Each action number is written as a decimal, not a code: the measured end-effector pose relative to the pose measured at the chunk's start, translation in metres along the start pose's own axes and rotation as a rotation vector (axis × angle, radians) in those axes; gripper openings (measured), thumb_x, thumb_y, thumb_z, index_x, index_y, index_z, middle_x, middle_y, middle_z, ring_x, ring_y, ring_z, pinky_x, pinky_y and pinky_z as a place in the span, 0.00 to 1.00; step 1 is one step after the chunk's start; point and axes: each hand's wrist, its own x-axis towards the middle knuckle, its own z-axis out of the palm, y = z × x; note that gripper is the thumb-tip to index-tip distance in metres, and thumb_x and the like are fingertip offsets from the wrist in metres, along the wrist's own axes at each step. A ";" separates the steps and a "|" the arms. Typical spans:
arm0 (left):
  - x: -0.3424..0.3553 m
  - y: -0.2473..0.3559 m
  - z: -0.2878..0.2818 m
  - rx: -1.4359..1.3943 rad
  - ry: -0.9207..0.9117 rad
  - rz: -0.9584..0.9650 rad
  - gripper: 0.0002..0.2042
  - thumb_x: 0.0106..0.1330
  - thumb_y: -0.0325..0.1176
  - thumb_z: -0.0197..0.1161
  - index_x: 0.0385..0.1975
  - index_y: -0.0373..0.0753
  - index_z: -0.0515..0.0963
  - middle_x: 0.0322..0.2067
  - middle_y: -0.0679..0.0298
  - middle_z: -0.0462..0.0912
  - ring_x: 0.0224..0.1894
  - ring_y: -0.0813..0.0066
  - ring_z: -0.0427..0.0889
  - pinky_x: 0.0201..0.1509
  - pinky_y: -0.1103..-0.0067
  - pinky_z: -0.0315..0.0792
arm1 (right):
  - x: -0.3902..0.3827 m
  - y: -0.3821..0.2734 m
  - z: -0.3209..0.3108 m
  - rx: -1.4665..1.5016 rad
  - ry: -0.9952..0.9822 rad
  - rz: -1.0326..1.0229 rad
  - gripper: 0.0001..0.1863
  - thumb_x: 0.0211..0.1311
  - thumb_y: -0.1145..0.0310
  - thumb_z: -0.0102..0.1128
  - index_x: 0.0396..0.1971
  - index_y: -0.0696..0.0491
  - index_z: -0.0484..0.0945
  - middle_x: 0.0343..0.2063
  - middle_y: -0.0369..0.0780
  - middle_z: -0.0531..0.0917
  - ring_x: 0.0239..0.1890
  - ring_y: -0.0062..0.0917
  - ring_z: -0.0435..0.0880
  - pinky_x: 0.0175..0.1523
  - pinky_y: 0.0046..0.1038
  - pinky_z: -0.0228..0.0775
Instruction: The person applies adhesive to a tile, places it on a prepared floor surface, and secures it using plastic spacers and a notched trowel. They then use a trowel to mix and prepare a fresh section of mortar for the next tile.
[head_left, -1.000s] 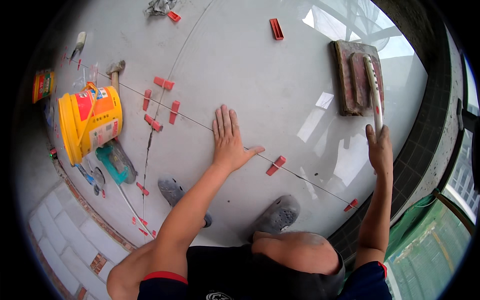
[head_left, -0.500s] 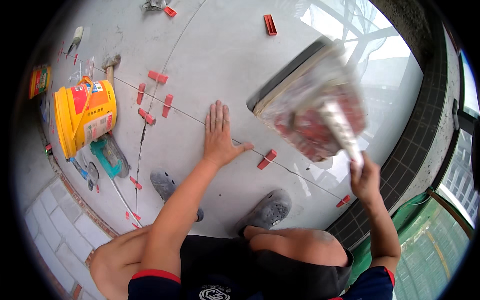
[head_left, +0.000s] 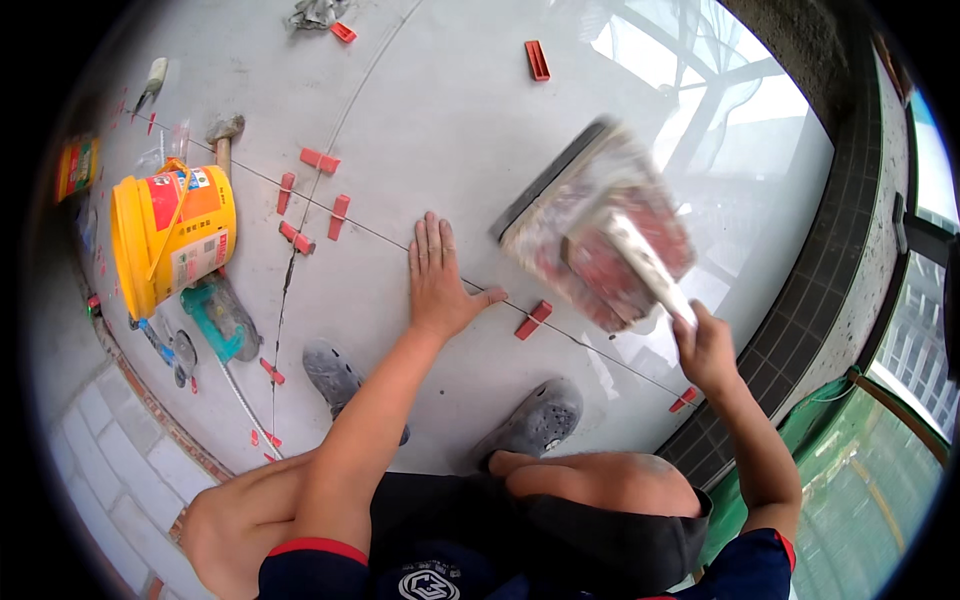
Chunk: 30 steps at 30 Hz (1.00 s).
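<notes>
My left hand (head_left: 438, 280) rests palm down on the grey floor tiles (head_left: 460, 110), fingers stretched out, the thumb by the thin joint between tiles. In my right hand (head_left: 706, 347), closed round a white handle, is a broad tile tamping paddle (head_left: 610, 235). Its blade is dirty grey and red, with a dark rubber-like face on the far left side. The paddle is tilted and blurred by motion, above the tile right of my left hand; whether it touches is hard to tell. A red levelling wedge (head_left: 533, 319) sits on the joint between my hands.
Several red wedges stand round a tile corner, one of them a wedge (head_left: 320, 161). At the left are a tipped yellow bucket (head_left: 205, 225), a hammer (head_left: 223, 145) and a teal-handled tool (head_left: 212, 318). My grey clogs (head_left: 535, 418) are close below. Dark edging tiles (head_left: 800, 300) run along the right.
My right hand and the tamping paddle have shifted left and the paddle sits lower and nearer my left hand. The left hand stays in place on the tile.
</notes>
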 end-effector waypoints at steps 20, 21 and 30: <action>0.214 0.106 -0.045 0.107 0.132 0.132 0.25 0.64 0.44 0.60 0.61 0.47 0.67 0.56 0.45 0.66 0.55 0.48 0.71 0.55 0.61 0.70 | 0.118 0.165 -0.098 0.207 0.358 0.503 0.39 0.66 0.33 0.39 0.18 0.59 0.71 0.09 0.37 0.69 0.10 0.25 0.70 0.16 0.31 0.63; 0.231 0.116 -0.053 0.159 0.086 0.096 0.22 0.65 0.43 0.59 0.59 0.47 0.69 0.54 0.46 0.68 0.53 0.48 0.73 0.54 0.61 0.71 | 0.123 0.180 -0.099 0.185 0.382 0.470 0.40 0.66 0.32 0.39 0.18 0.59 0.71 0.09 0.37 0.69 0.10 0.25 0.70 0.16 0.31 0.63; 0.249 0.093 -0.186 0.533 -0.288 0.245 0.10 0.59 0.25 0.52 0.41 0.37 0.70 0.38 0.45 0.77 0.42 0.46 0.78 0.44 0.58 0.72 | 0.126 0.166 -0.101 0.199 0.365 0.544 0.45 0.64 0.31 0.37 0.36 0.67 0.80 0.36 0.63 0.80 0.46 0.57 0.79 0.52 0.47 0.69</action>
